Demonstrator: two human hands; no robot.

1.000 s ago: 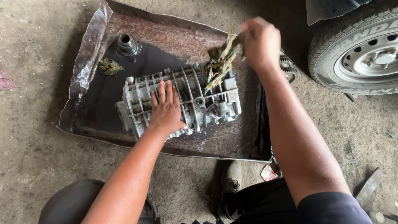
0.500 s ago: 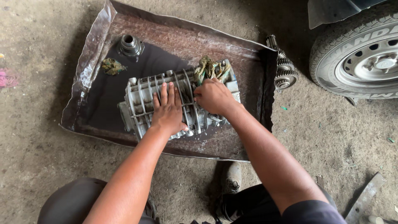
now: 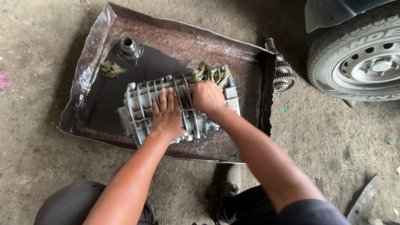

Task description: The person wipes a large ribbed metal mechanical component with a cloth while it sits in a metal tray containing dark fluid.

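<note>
A dusty concrete floor (image 3: 33, 175) carries everything here. On it sits a battered, rusty metal tray (image 3: 89, 54) under both hands. Just beyond the right hand (image 3: 207, 96), outside the tray's edge, lies a gear shaft (image 3: 281, 71). Farther right stands a car tyre (image 3: 358, 62). A metal strip (image 3: 366, 198) lies near the right elbow.

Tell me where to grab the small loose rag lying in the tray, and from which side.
Pinch the small rag at its raised crumpled middle, from straight above. It lies flat and alone in the dark oily pool of the tray, clear of the round metal fitting, so nothing blocks a top approach.
</note>
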